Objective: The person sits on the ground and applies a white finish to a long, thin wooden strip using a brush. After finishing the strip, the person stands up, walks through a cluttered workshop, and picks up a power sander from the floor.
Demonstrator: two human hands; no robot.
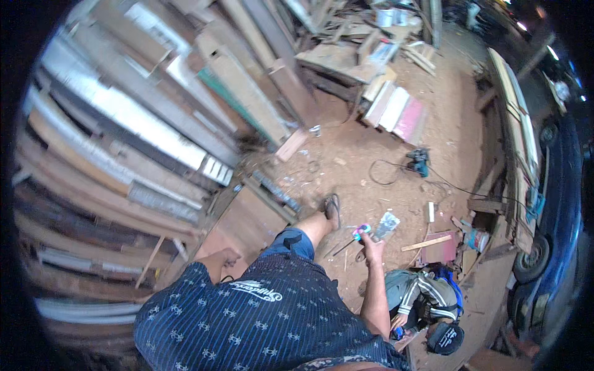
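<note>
My right hand (373,247) is closed on a thin dark rod (341,249) with a round pink, white and light-blue part at its upper end. It looks like a screwdriver, though the blur hides its exact kind. A flat grey-white piece (388,224) shows just beyond the fingers; whether it is held or lies on the ground I cannot tell. My left hand (230,256) hangs at my side with curled fingers, and nothing shows in it. Behind it is a brown wooden panel (244,219), apart from or touching the hand I cannot tell.
Stacked boards (124,93) fill the left side. Ahead are a low wooden table (334,62) and white and pink boards (393,111). A corded blue-green power tool (419,162) lies on the dirt floor. Another person (433,297) crouches at right, near a blue car (560,204).
</note>
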